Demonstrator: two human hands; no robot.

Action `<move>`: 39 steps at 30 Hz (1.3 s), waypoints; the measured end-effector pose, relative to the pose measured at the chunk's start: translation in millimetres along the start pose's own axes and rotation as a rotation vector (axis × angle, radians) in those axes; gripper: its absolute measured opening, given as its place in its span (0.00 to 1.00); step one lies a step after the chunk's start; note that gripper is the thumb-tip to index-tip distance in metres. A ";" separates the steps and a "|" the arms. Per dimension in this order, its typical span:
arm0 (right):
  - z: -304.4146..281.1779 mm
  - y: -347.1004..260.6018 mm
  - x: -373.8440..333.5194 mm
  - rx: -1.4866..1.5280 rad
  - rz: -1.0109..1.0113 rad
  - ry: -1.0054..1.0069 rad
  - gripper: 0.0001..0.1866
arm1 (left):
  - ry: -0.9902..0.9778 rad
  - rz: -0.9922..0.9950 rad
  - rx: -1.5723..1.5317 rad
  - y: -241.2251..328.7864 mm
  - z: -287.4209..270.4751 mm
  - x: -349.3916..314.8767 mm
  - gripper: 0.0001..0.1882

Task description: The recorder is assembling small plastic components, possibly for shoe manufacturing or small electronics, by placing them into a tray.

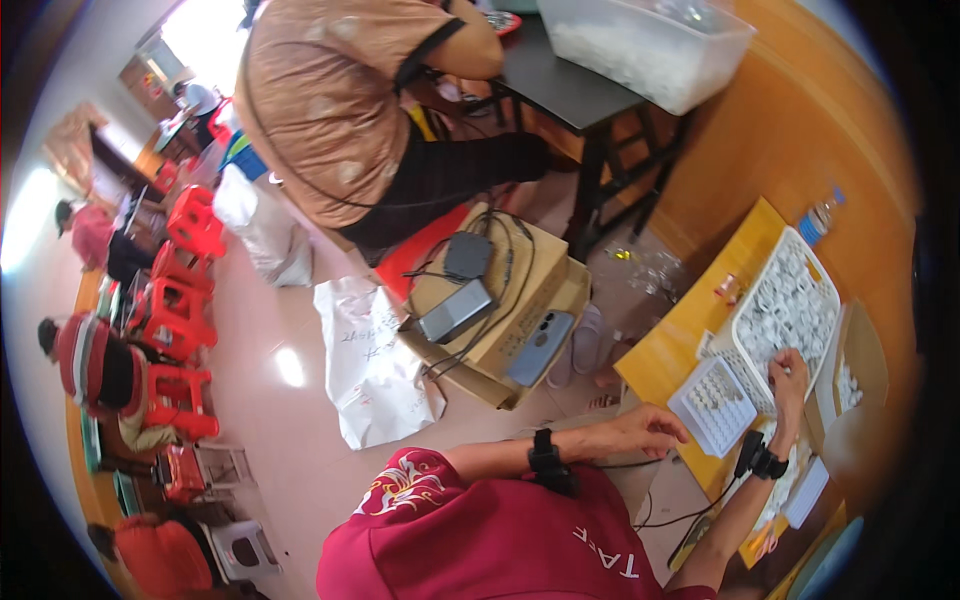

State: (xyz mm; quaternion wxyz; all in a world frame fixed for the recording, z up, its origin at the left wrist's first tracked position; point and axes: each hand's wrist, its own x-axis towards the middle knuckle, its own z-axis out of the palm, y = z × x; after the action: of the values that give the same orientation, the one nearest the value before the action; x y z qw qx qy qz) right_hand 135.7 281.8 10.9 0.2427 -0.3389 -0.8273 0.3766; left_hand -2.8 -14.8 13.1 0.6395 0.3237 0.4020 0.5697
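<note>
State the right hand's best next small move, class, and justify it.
Probably lift one of the small white pieces from the basket with the right hand and bring it toward the tray: that hand is at the heap, the tray looks only partly filled, and the left hand is near it.

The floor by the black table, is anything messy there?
Yes, crumpled clear plastic lies loose on the floor near the black table. It looks like dropped rubbish, though I can't tell what it is.
</note>
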 end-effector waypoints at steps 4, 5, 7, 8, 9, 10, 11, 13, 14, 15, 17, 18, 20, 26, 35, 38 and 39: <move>5.1 4.7 5.2 -0.015 0.021 0.003 0.04 | -0.009 0.028 -0.002 -5.4 6.2 -3.7 0.14; 5.1 4.0 5.0 -0.044 -0.001 0.019 0.05 | -0.024 0.037 0.006 -7.6 7.3 -4.6 0.14; 7.2 -8.8 3.6 0.002 0.009 0.012 0.04 | -0.003 0.032 -0.002 -7.6 11.5 -4.9 0.13; 7.1 -13.4 3.8 0.045 0.016 0.006 0.03 | 0.016 0.029 -0.012 -6.5 12.7 -4.5 0.11; 3.6 -10.0 3.7 0.040 0.027 0.014 0.03 | 0.005 0.022 -0.014 -4.3 14.7 -4.3 0.11; -0.4 -2.4 3.1 0.021 0.045 0.002 0.02 | -0.005 0.025 0.030 -2.0 17.2 -4.1 0.11; -3.6 3.9 1.3 -0.002 0.068 -0.005 0.01 | -0.021 0.027 0.073 1.1 19.1 -3.6 0.12; -7.9 18.3 -2.8 0.031 0.076 0.070 0.04 | -0.048 0.005 0.089 11.0 19.1 -1.6 0.13; -1.9 27.3 -3.1 0.117 0.071 0.127 0.04 | -0.048 -0.005 0.114 13.2 18.7 -0.5 0.14; 2.6 25.4 0.1 0.201 0.061 0.193 0.05 | -0.027 -0.003 0.092 10.9 12.9 2.3 0.14; 4.3 -8.0 -4.3 0.135 0.151 0.283 0.07 | 0.000 -0.017 0.076 16.0 5.9 4.0 0.14; 1.0 -15.6 -7.7 0.241 0.158 0.310 0.07 | 0.008 -0.030 0.088 23.2 5.8 3.7 0.13; -2.1 -23.9 -11.3 0.452 0.174 0.330 0.08 | 0.046 -0.021 0.052 28.1 5.9 5.7 0.13; -6.6 -86.3 -63.4 1.162 0.305 0.088 0.09 | 0.076 -0.010 0.005 31.6 -1.9 32.6 0.13; 27.3 -107.3 -112.2 1.310 0.498 -0.020 0.09 | 0.154 0.166 0.013 44.4 31.4 66.5 0.12; 39.5 -106.9 -116.9 1.253 0.466 -0.016 0.10 | 0.143 0.191 0.010 40.0 34.0 70.4 0.10; 43.5 -107.1 -119.4 1.178 0.453 0.011 0.10 | 0.142 0.184 0.012 37.8 32.0 70.4 0.10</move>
State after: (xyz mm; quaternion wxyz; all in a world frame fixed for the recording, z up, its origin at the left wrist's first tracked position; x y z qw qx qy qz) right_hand 144.5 120.9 51.7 0.3072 -0.3173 -0.3875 0.8092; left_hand 9.7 61.5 50.8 0.5524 0.3222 0.4182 0.6451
